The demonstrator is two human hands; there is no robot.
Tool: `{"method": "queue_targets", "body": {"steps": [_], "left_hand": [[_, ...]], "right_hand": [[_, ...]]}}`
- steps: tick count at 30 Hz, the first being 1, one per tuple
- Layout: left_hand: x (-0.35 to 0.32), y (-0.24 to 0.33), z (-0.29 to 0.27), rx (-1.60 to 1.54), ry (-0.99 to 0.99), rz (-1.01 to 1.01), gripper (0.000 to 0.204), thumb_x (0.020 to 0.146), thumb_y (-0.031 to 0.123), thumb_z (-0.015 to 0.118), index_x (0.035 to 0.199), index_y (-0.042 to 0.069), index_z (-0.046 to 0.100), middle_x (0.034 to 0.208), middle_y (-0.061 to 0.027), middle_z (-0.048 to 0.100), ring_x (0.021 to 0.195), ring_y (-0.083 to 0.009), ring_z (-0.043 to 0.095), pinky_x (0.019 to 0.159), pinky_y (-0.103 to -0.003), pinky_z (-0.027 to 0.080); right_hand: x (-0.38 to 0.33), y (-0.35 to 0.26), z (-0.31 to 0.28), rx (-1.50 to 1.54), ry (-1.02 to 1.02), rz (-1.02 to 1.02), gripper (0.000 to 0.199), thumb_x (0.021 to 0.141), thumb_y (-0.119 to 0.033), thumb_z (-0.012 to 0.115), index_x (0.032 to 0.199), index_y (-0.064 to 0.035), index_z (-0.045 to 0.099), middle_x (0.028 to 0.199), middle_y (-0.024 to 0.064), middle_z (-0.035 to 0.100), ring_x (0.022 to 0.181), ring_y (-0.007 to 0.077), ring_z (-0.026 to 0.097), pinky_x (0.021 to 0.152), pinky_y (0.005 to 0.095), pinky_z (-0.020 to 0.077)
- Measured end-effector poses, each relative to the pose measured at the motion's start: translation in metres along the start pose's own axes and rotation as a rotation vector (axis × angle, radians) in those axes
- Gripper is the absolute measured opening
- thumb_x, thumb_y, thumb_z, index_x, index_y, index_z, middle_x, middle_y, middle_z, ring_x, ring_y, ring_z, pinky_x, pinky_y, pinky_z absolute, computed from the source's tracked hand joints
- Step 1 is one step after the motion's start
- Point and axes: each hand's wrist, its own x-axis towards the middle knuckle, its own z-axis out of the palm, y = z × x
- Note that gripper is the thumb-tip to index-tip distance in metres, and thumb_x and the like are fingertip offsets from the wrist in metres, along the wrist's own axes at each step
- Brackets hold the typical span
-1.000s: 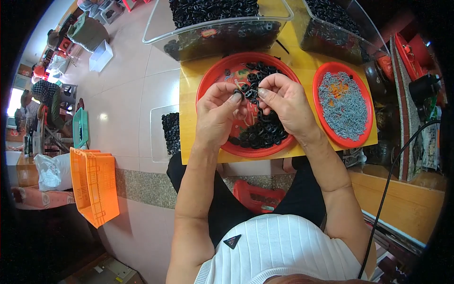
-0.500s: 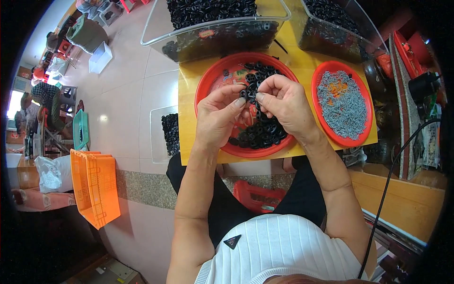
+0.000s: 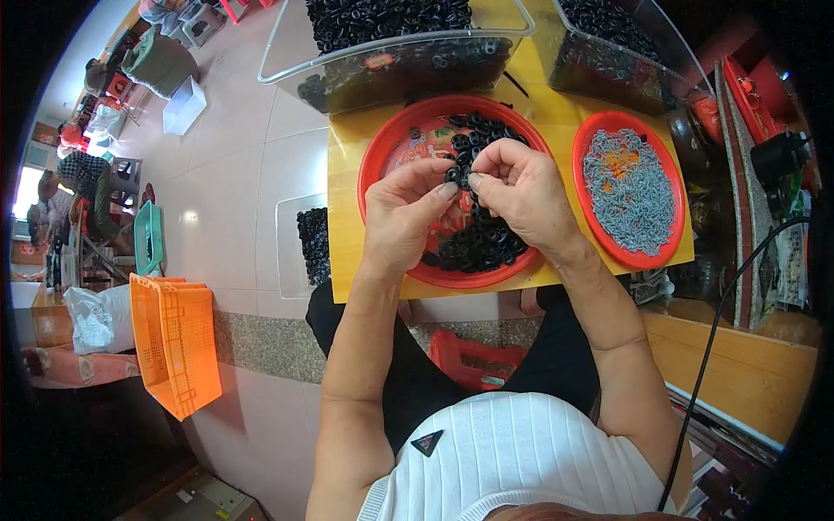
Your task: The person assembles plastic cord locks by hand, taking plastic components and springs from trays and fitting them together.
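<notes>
Over a round red tray point(image 3: 375, 143), both my hands meet with their fingertips pinched. My left hand point(image 3: 401, 213) grips a small black plastic part point(image 3: 453, 175) between thumb and fingers. Close beside it, my right hand point(image 3: 521, 187) is closed at the same spot; its fingertips seem to hold a small black part too, partly hidden. Many loose black ring-like pieces point(image 3: 486, 247) lie in the tray under my hands. To the right, an oval red tray point(image 3: 580, 187) holds a heap of small grey screws point(image 3: 630, 204).
Clear plastic bins point(image 3: 391, 65) of black parts stand at the table's far side. The yellow tabletop point(image 3: 347, 252) ends just before my knees. An orange crate point(image 3: 178, 347) and another clear bin point(image 3: 291, 247) are on the left. A black cable point(image 3: 714, 321) runs down the right.
My hands stay over the round tray, with the fingertips shifted slightly around the small black part. The trays and bins have not moved.
</notes>
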Motion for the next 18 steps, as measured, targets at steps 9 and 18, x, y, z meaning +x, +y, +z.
{"method": "queue_targets", "body": {"steps": [9,18], "left_hand": [[-0.0004,-0.0030,0.0050,0.101,0.010,0.036,0.022,0.077,-0.005,0.057,0.099,-0.004,0.057,0.074,-0.0060,0.060,0.059,-0.0094,0.055,0.053,-0.021,0.047],[-0.0019,-0.0011,0.0022,0.142,-0.018,0.099,0.026,0.077,-0.004,0.058,0.102,-0.004,0.056,0.077,-0.0076,0.061,0.061,-0.0103,0.056,0.054,-0.021,0.048]], "right_hand": [[-0.0005,-0.0058,-0.0016,0.061,-0.032,0.079,0.004,0.076,-0.002,0.057,0.077,0.0015,0.055,0.068,0.0026,0.057,0.062,0.0072,0.055,0.055,0.0217,0.0453],[0.0014,-0.0003,-0.0061,0.263,-0.101,0.108,0.006,0.078,-0.004,0.057,0.082,0.0007,0.055,0.069,0.0027,0.057,0.060,0.0076,0.056,0.051,0.0202,0.0473]]}}
